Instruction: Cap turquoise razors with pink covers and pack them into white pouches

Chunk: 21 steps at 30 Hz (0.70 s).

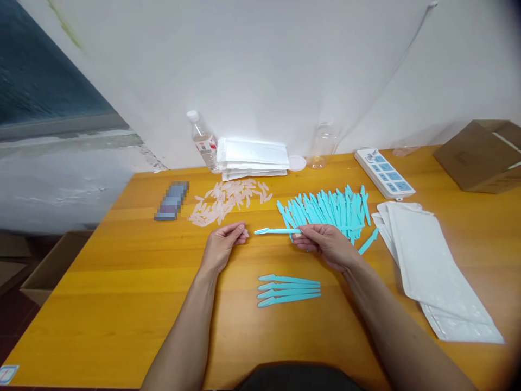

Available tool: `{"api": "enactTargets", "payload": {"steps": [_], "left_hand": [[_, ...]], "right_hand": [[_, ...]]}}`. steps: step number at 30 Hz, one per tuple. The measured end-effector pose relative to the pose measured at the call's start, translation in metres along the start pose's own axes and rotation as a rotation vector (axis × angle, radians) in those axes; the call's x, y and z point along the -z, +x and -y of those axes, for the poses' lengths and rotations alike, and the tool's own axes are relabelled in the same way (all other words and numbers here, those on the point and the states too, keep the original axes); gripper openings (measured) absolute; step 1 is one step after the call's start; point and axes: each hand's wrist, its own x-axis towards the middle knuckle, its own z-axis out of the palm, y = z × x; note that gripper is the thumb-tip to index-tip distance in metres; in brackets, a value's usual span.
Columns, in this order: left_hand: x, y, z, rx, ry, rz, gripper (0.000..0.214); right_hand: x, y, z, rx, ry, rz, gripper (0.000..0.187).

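Note:
My right hand [321,243] pinches the handle of a turquoise eyebrow razor [277,231], its blade end pointing left. Facing it across a small gap is my left hand [226,241], closed on a small translucent blade cover [246,233] that shows at the fingertips. Below the hands, several eyebrow razors [288,285] lie side by side in a row, blade ends to the left. Behind my right hand spreads a heap of turquoise eyebrow razors [334,209]. Beyond my left hand lie many loose, pale pink blade covers [222,201].
Along the wall stand a bottle [202,142], a stack of white packets [254,155] and a clear jar [323,145]. A blurred phone [172,201] lies left. Toward the right are a power strip [385,172], white pouches [435,260] and a cardboard box [476,155].

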Motion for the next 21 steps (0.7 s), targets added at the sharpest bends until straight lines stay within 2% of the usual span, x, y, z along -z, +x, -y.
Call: {"api": "enactTargets", "payload": {"steps": [6,10,15,21], "left_hand": [[0.004,-0.005,-0.001,-0.016,0.101,0.18,0.046],[0.003,-0.008,-0.005,-0.054,0.251,0.153,0.045],[0.001,-0.008,-0.004,0.018,0.186,0.115,0.041],[-0.008,-0.012,-0.006,0.094,0.152,0.146,0.041]], "right_hand": [[0.003,0.003,-0.001,-0.009,0.014,-0.018,0.03],[0.005,0.003,-0.002,-0.013,0.012,-0.012,0.029],[0.005,0.004,-0.002,-0.009,0.009,-0.014,0.03],[0.0,0.002,-0.002,-0.006,0.001,-0.022,0.031]]}}
